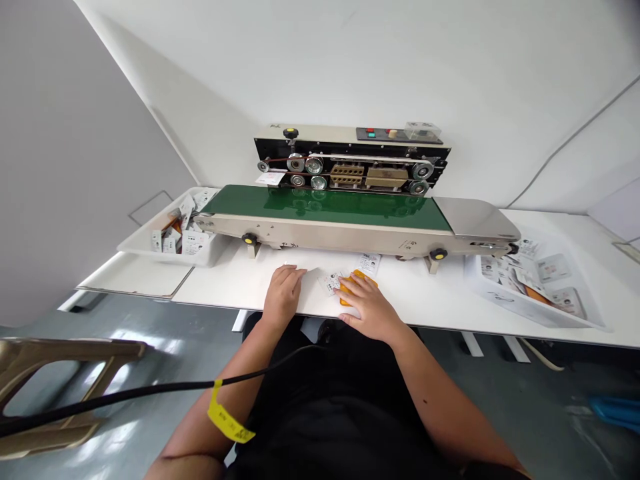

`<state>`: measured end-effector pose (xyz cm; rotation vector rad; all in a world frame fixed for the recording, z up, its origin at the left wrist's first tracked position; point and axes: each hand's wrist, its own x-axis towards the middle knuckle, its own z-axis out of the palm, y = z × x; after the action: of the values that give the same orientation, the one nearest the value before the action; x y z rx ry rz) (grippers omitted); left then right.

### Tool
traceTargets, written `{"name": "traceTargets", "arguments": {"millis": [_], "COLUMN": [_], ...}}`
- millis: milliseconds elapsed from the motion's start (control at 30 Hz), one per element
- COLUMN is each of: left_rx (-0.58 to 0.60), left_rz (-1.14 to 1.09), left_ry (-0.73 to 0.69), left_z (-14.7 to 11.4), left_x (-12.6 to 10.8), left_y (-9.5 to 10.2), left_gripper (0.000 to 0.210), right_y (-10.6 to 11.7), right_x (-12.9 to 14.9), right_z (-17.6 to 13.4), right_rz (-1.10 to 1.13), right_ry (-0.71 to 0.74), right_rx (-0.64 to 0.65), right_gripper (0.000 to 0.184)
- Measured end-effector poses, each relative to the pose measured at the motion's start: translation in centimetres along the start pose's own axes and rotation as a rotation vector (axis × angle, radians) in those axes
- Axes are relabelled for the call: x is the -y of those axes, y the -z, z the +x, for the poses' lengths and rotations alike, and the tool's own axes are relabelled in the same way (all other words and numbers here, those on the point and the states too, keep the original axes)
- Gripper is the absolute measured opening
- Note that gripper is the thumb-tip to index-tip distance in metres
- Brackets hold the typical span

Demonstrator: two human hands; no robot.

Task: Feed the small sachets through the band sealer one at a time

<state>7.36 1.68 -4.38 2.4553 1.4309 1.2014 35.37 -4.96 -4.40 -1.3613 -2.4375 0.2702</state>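
Note:
My right hand (371, 309) lies over a flat orange piece (345, 296) on the white table, fingers spread across its top and thumb toward the near edge. The palm hides much of that piece, so its exact kind is unclear. Just left of it, a small white printed packet (329, 283) reaches under or beside the fingertips. Another printed packet (369, 264) lies behind, near the machine's base. My left hand (284, 293) rests at the table's front edge, fingers loosely bent, with nothing visible in it.
Behind my hands stands a band sealing machine (350, 160) with a green conveyor belt (320, 205); a packet (271, 178) sits at its left rollers. White bins of printed packets flank it, left (205, 257) and right (530, 312). A black cable (165, 387) crosses my left arm.

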Motion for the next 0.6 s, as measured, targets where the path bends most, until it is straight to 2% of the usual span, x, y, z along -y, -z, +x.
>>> {"name": "traceTargets", "arguments": {"millis": [200, 433, 600], "left_rx": [-0.169, -0.157, -0.328], "left_rz": [-0.027, 0.012, -0.131], "left_ry": [0.028, 0.042, -0.024], "left_z": [-0.5, -0.8, -1.1], "left_x": [0.4, 0.3, 0.5], "left_y": [0.5, 0.7, 0.5], "left_gripper": [0.027, 0.025, 0.019], "right_y": [0.4, 0.4, 0.1], "right_x": [0.0, -0.3, -0.1], "right_z": [-0.2, -0.9, -1.0], "right_rz": [0.055, 0.071, 0.01], "right_ry": [-0.026, 0.039, 0.084], "right_rx": [-0.031, -0.137, -0.199], "right_gripper": [0.068, 0.064, 0.061]}}
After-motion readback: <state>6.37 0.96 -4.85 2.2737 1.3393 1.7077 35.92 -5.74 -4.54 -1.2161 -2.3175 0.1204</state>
